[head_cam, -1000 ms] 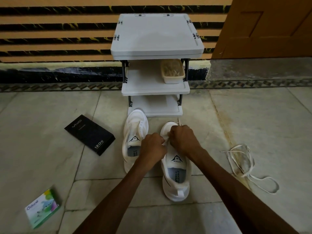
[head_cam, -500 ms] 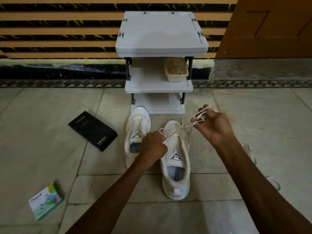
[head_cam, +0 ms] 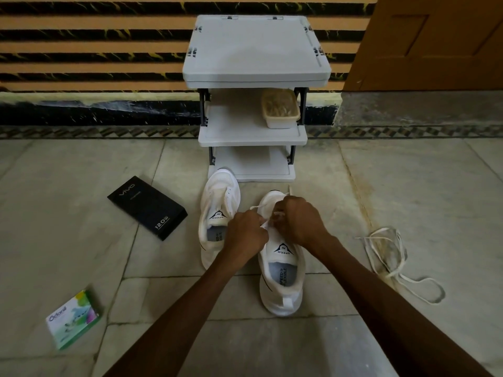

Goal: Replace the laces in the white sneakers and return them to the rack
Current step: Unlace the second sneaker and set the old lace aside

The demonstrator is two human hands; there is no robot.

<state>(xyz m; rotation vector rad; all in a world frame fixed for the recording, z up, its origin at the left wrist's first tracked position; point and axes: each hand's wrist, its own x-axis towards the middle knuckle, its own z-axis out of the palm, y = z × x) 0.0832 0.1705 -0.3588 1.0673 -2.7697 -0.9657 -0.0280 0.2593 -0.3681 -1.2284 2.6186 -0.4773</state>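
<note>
Two white sneakers stand side by side on the floor, toes toward a grey three-shelf rack (head_cam: 255, 74). The left sneaker (head_cam: 215, 213) shows no lace. Over the lacing of the right sneaker (head_cam: 283, 278) both my hands meet. My left hand (head_cam: 246, 231) pinches the white lace (head_cam: 257, 207) at the shoe's left side. My right hand (head_cam: 298, 220) grips the lace on the right, a small loop showing between its fingers. My hands hide the eyelets.
A loose white lace (head_cam: 389, 254) lies tangled on the floor to the right. A black Vivo box (head_cam: 148, 208) sits left of the sneakers, a green Odonil box (head_cam: 73, 319) nearer left. A tub (head_cam: 281, 111) stands on the rack's middle shelf.
My right hand, which had pulled the lace up and out to the right half a second ago, has come back down to the shoe beside my left hand.
</note>
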